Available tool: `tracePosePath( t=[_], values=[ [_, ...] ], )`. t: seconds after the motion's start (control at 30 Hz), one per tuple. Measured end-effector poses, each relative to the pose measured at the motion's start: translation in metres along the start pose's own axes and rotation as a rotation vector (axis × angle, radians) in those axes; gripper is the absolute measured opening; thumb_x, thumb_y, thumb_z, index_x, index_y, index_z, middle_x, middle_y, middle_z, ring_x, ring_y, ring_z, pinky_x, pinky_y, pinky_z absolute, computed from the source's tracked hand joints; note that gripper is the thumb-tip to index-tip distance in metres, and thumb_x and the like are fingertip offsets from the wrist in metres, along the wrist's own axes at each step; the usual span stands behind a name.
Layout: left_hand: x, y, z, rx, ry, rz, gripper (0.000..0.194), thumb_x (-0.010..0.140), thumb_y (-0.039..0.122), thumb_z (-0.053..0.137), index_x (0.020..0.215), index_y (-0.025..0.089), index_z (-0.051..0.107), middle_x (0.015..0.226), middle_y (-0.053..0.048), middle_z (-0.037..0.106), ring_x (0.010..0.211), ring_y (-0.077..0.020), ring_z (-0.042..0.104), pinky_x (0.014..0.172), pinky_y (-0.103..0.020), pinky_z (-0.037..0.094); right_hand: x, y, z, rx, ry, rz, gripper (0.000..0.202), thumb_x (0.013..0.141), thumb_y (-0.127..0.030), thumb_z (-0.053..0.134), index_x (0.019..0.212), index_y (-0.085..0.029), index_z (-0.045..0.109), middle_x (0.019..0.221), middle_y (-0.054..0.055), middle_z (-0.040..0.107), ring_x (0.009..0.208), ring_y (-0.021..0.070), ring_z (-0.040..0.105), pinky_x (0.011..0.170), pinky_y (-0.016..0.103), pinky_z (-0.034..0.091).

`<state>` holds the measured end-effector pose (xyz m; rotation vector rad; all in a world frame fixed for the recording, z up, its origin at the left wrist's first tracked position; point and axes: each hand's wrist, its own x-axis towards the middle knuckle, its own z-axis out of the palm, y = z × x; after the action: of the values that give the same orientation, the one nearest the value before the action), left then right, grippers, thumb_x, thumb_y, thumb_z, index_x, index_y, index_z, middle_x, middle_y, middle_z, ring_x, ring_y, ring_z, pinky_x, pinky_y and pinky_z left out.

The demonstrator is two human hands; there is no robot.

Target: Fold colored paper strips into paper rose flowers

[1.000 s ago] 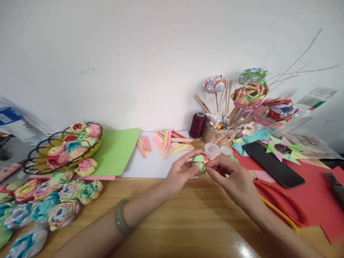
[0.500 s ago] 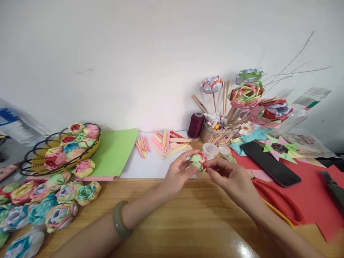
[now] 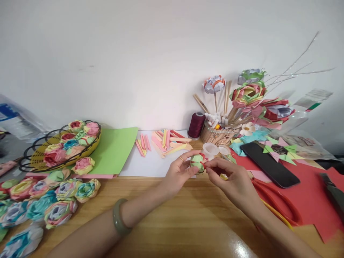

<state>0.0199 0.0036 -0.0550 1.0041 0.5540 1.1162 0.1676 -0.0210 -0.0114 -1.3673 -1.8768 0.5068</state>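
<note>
A small green and red folded paper flower [image 3: 197, 162] is held up above the table's middle. My left hand [image 3: 179, 172] grips it from the left, with the thumb in front and fingers behind. On its right side, the thumb and forefinger of my right hand [image 3: 228, 174] pinch its red edge; the exact spot is partly hidden by the fingers. Just behind the hands lie folded paper strips [image 3: 163, 142] in pink, yellow and red on a white sheet [image 3: 128, 166]. A small round translucent container [image 3: 210, 149] stands close behind the flower.
Finished paper flowers [image 3: 60, 214] crowd the left, some in a yellow basket [image 3: 37, 159] beside green paper [image 3: 114, 147]. A maroon thread spool [image 3: 196, 124] and a wooden pot [image 3: 216, 135] with sticks stand at the back. At right are a black phone [image 3: 270, 163], red-handled scissors [image 3: 279, 200] and red paper [image 3: 309, 193].
Both hands keep nearly the same hold on the paper flower. The right fingers have shifted slightly, and a bit of yellow now shows beneath them. The camera view has moved a little.
</note>
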Motion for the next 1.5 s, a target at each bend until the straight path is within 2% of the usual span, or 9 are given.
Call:
tracePosePath(
  t=[0.27, 0.4, 0.6, 0.67, 0.87, 0.97, 1.23, 1.4, 1.5],
  values=[
    [0.0, 0.002, 0.001, -0.007, -0.006, -0.008, 0.036, 0.072, 0.025, 0.064, 0.107, 0.024, 0.059, 0.104, -0.005, 0.06, 0.092, -0.0161, 0.053, 0.081, -0.029, 0.043, 0.001, 0.003, -0.001, -0.045, 0.016, -0.045, 0.014, 0.078, -0.019, 0.048, 0.072, -0.018, 0.061, 0.064, 0.0, 0.063, 0.057, 0.0131, 0.056, 0.053, 0.023, 0.043],
    [-0.001, 0.002, 0.002, 0.031, -0.015, 0.01, 0.036, 0.072, 0.023, 0.063, 0.108, 0.024, 0.058, 0.102, -0.004, 0.06, 0.092, -0.0153, 0.052, 0.081, -0.028, 0.042, 0.0, 0.005, 0.001, -0.108, 0.044, -0.062, 0.013, 0.077, -0.019, 0.05, 0.071, -0.018, 0.061, 0.059, -0.001, 0.06, 0.052, 0.0115, 0.053, 0.049, 0.022, 0.041],
    [0.0, 0.002, 0.002, 0.085, 0.036, 0.036, 0.035, 0.071, 0.023, 0.063, 0.106, 0.024, 0.059, 0.108, -0.004, 0.056, 0.096, -0.0164, 0.051, 0.082, -0.028, 0.042, -0.004, 0.006, 0.005, -0.111, 0.106, -0.116, 0.013, 0.079, -0.02, 0.051, 0.077, -0.017, 0.063, 0.061, 0.0, 0.057, 0.054, 0.0115, 0.05, 0.053, 0.024, 0.041],
    [0.0, 0.001, 0.001, 0.074, 0.034, 0.042, 0.035, 0.072, 0.024, 0.063, 0.106, 0.024, 0.059, 0.109, -0.004, 0.056, 0.097, -0.0166, 0.051, 0.083, -0.029, 0.042, -0.003, 0.005, 0.002, 0.017, 0.062, -0.049, 0.014, 0.08, -0.023, 0.052, 0.077, -0.018, 0.064, 0.065, 0.001, 0.059, 0.058, 0.0126, 0.051, 0.055, 0.025, 0.041],
    [0.0, -0.001, -0.002, 0.002, -0.004, 0.049, 0.036, 0.072, 0.024, 0.064, 0.107, 0.026, 0.058, 0.097, -0.003, 0.062, 0.092, -0.0151, 0.053, 0.085, -0.031, 0.04, 0.005, 0.011, -0.006, 0.588, -0.168, 0.337, 0.024, 0.076, -0.038, 0.059, 0.069, -0.017, 0.068, 0.064, 0.002, 0.061, 0.056, 0.0104, 0.048, 0.052, 0.023, 0.039],
    [0.001, -0.002, -0.003, 0.008, -0.023, 0.061, 0.038, 0.07, 0.025, 0.066, 0.108, 0.025, 0.058, 0.097, -0.003, 0.062, 0.091, -0.0146, 0.053, 0.086, -0.031, 0.039, 0.007, 0.014, -0.005, 0.689, -0.237, 0.414, 0.024, 0.071, -0.04, 0.064, 0.068, -0.016, 0.068, 0.064, 0.001, 0.061, 0.055, 0.0089, 0.046, 0.051, 0.022, 0.036],
    [0.001, -0.003, -0.002, 0.035, -0.005, 0.064, 0.037, 0.071, 0.026, 0.064, 0.107, 0.025, 0.057, 0.099, -0.002, 0.06, 0.092, -0.0145, 0.052, 0.085, -0.031, 0.04, 0.005, 0.009, 0.004, 0.588, -0.161, 0.424, 0.032, 0.069, -0.047, 0.063, 0.062, -0.016, 0.061, 0.056, -0.002, 0.049, 0.053, 0.0091, 0.039, 0.051, 0.023, 0.031],
    [0.001, -0.003, -0.002, 0.053, 0.01, 0.056, 0.038, 0.071, 0.025, 0.065, 0.108, 0.024, 0.056, 0.102, -0.004, 0.06, 0.094, -0.0152, 0.052, 0.084, -0.03, 0.041, 0.003, 0.006, 0.01, 0.518, -0.132, 0.379, 0.035, 0.077, -0.047, 0.053, 0.06, -0.017, 0.055, 0.055, -0.002, 0.046, 0.052, 0.0098, 0.039, 0.052, 0.023, 0.032],
    [0.001, -0.003, -0.002, 0.076, 0.017, 0.055, 0.038, 0.07, 0.025, 0.065, 0.107, 0.023, 0.057, 0.101, -0.004, 0.06, 0.094, -0.0155, 0.052, 0.084, -0.03, 0.041, 0.002, 0.008, 0.01, 0.365, -0.136, 0.285, 0.034, 0.082, -0.044, 0.046, 0.062, -0.018, 0.053, 0.055, -0.002, 0.046, 0.054, 0.0111, 0.042, 0.053, 0.024, 0.034]
  ],
)
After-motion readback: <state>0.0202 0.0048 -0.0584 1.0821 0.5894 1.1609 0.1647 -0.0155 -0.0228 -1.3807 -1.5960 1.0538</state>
